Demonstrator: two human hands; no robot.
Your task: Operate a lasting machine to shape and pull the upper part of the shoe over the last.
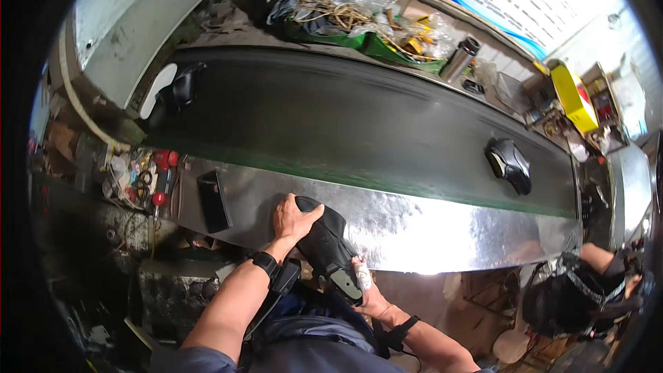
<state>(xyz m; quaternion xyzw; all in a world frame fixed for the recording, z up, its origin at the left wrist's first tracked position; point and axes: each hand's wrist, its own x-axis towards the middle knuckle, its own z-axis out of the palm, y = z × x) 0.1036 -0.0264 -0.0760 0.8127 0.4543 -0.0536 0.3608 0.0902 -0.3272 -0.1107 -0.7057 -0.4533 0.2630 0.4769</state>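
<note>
A black shoe (322,242) is held in front of my body, slanting across the near edge of the metal worktop (394,224). My left hand (293,220) grips its far end from the left, thumb on top. At the near end, beside a grey-green patch with a small dark hole, my right hand (370,295) holds the shoe from the right. White wrapping (361,273) covers one of its fingers. A flat black phone-like object (215,201) lies on the worktop, left of my left hand.
Beyond the worktop runs a dark conveyor belt (331,117). On it rest a black shoe (509,164) at the right and, far left, another (184,88) beside a white sole (159,90). Red-handled tools (163,176) lie left. A person's arm (597,258) shows at the right.
</note>
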